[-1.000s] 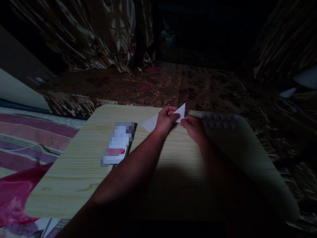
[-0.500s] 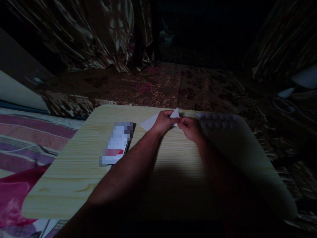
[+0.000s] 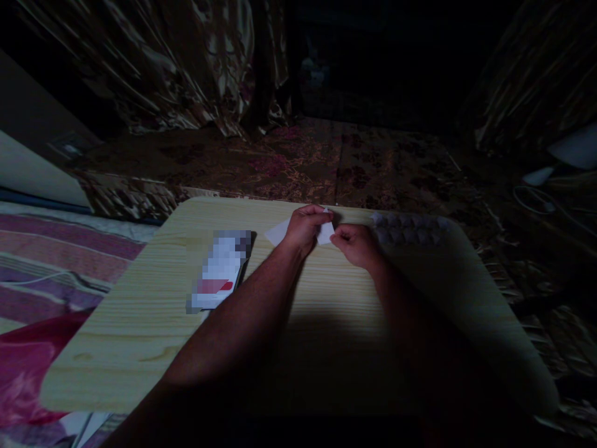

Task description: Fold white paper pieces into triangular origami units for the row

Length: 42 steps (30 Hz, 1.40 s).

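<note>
Near the far edge of the table, my left hand (image 3: 302,230) is closed on a small white piece of paper (image 3: 326,233), its thumb lying across the upper part. My right hand (image 3: 353,241) pinches the lower right corner of that same piece with thumb and forefinger. Another white sheet (image 3: 277,233) lies flat on the wood, partly hidden behind my left hand. To the right of my right hand stand two rows of small pale pointed pieces (image 3: 410,229), too dim to make out what they are.
The light wooden table (image 3: 125,323) has rounded corners. A phone-like object (image 3: 219,270), its face pixelated, lies left of my forearms. Patterned cloth (image 3: 289,162) covers a ledge behind the table. A striped bedspread (image 3: 69,249) is at left, and a white lamp-like object (image 3: 576,146) at right.
The paper between my hands has turned, and its free corner now points down and right. My right hand has slid slightly down and left to that corner; my left thumb has moved up.
</note>
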### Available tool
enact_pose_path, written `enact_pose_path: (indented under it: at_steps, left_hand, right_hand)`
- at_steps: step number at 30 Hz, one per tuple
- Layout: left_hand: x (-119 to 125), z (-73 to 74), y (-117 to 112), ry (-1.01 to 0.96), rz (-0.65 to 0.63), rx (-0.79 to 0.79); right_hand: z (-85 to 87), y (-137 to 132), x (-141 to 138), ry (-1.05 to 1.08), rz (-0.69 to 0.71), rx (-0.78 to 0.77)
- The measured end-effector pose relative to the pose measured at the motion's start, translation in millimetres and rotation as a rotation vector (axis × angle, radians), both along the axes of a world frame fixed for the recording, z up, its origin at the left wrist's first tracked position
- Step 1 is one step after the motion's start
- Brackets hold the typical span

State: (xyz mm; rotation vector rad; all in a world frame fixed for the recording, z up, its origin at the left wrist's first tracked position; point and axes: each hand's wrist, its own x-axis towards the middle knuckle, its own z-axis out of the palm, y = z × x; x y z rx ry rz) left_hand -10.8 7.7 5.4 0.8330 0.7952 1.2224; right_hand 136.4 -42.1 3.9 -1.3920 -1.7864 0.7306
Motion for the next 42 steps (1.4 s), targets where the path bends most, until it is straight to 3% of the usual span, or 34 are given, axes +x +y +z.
enact_pose_path:
  at_steps: [5, 9, 16, 26, 42]
  left_hand:
    - [-4.0, 5.2, 4.6, -0.135, 0.100, -0.034]
    - [-1.7, 5.9, 4.7, -0.215, 0.109, 0.000]
    - [5.4, -5.6, -1.0, 0.129, -0.012, 0.103]
    - [5.6, -3.1, -7.8, 0.333, -0.069, 0.271]
    - [8.3, -4.8, -4.4, 0.173, 0.064, 0.128]
  right_hand:
    - [-1.3, -1.2, -0.8, -0.045, 0.023, 0.017]
    - [1.2, -0.5, -0.7, 0.026, -0.022, -0.002]
    - [0.5, 1.8, 2.5, 0.089, -0.091, 0.018]
    - [-6.0, 6.4, 6.6, 0.201, -0.212, 0.088]
    - [-4.1, 5.7, 6.6, 0.188, -0.206, 0.032]
